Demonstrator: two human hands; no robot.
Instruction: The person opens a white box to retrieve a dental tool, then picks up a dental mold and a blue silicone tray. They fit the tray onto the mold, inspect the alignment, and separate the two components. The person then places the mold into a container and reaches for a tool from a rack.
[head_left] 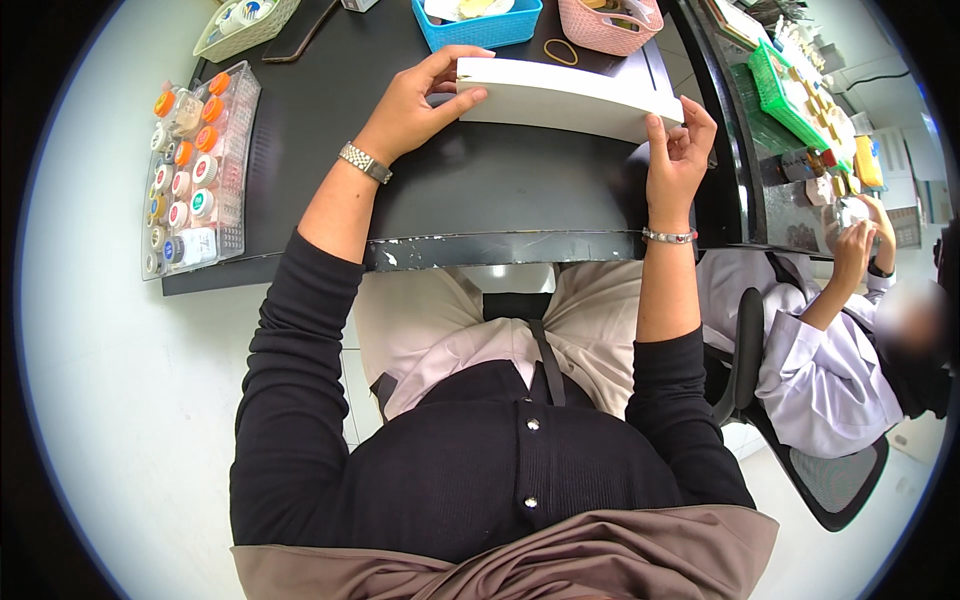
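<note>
A long white block (565,105), either a flat box or a squared-up stack of paper, is held across the far part of the black desk (500,190). Its left end lies between the thumb and fingers of my left hand (425,105). At the opposite end, my right hand (682,150) grips the block with the thumb on the near face and the fingers bent around the corner. Whether its lower edge rests on the desk, I cannot tell.
A clear plastic rack (240,165) of capped bottles and jars stands on the left. Behind the block are a blue basket (480,33), a pink basket (610,35) and a rubber band (560,50). Another person (830,370) sits at the right beside a green tray (785,100).
</note>
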